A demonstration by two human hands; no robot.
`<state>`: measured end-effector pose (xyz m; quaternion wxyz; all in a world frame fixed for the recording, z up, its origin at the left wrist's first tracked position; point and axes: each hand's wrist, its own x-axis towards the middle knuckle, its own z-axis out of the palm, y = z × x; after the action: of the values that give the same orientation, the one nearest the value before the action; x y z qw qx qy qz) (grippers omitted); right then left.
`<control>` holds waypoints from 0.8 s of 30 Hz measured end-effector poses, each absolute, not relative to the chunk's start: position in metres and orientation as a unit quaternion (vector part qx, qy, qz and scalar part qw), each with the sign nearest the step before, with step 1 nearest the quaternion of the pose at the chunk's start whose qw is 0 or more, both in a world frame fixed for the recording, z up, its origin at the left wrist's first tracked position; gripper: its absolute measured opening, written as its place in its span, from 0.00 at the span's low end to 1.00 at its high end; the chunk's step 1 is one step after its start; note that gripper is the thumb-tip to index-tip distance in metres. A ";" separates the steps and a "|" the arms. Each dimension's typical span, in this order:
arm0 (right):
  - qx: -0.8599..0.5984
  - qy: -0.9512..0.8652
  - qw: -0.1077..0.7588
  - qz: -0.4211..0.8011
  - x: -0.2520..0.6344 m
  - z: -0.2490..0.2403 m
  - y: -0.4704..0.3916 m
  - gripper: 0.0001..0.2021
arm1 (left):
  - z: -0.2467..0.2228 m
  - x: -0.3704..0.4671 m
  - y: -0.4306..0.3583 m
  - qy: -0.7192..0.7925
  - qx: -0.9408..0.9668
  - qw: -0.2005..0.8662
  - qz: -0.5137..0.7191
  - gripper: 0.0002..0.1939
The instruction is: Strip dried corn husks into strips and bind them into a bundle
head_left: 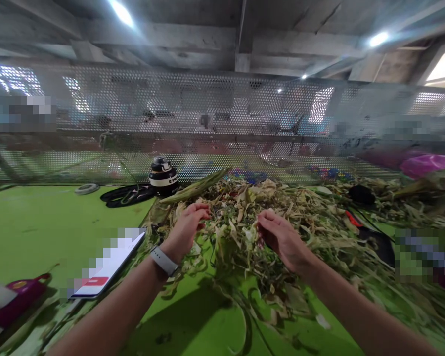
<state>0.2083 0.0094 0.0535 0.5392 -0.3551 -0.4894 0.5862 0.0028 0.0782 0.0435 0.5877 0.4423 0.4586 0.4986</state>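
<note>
A heap of dry, shredded husks (252,198) in pale tan and green spreads over the green tabletop, with both hands at its near side. My left hand (185,230), a pale watch band (163,261) on its wrist, hovers over the heap's left part. Its fingers are loosely bent and nothing shows between them. My right hand (282,240) is pinched at the heap's middle, thumb against fingers. A pale green husk strip (249,237) hangs at its fingertips, partly hidden among the others. A long, whole green husk (196,187) lies behind my left hand.
A lit phone or tablet (113,264) lies left of my left forearm, near a purple device (18,301). Behind stand a black jar (163,177) and a black coiled strap (126,195). A perforated metal screen (215,118) closes the back. Right lies a black, red-marked object (374,240).
</note>
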 end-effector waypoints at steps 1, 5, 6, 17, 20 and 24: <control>-0.353 -0.487 0.542 0.587 0.208 0.054 0.009 0.11 | 0.049 0.004 0.073 0.452 0.461 0.584 0.491 0.03; -0.337 -0.493 0.551 0.583 0.205 0.055 0.006 0.11 | 0.065 0.011 0.050 0.413 0.638 0.594 0.263 0.26; -0.334 -0.498 0.551 0.581 0.204 0.055 0.005 0.11 | 0.065 0.015 0.046 0.421 0.639 0.605 0.217 0.30; -0.301 -0.565 0.509 0.575 0.201 0.047 -0.002 0.09 | 0.035 0.037 0.040 0.386 0.529 0.728 0.204 0.18; -0.305 -0.566 0.519 0.563 0.202 0.048 -0.003 0.09 | 0.042 0.034 0.037 0.376 0.523 0.730 0.228 0.17; -0.309 -0.563 0.523 0.560 0.201 0.047 -0.003 0.09 | 0.048 0.031 0.038 0.371 0.532 0.704 0.289 0.16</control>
<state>0.2011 -0.0031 0.0465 0.5228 -0.3095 -0.5629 0.5604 0.0314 0.0380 0.0477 0.7043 0.5320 0.3707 0.2890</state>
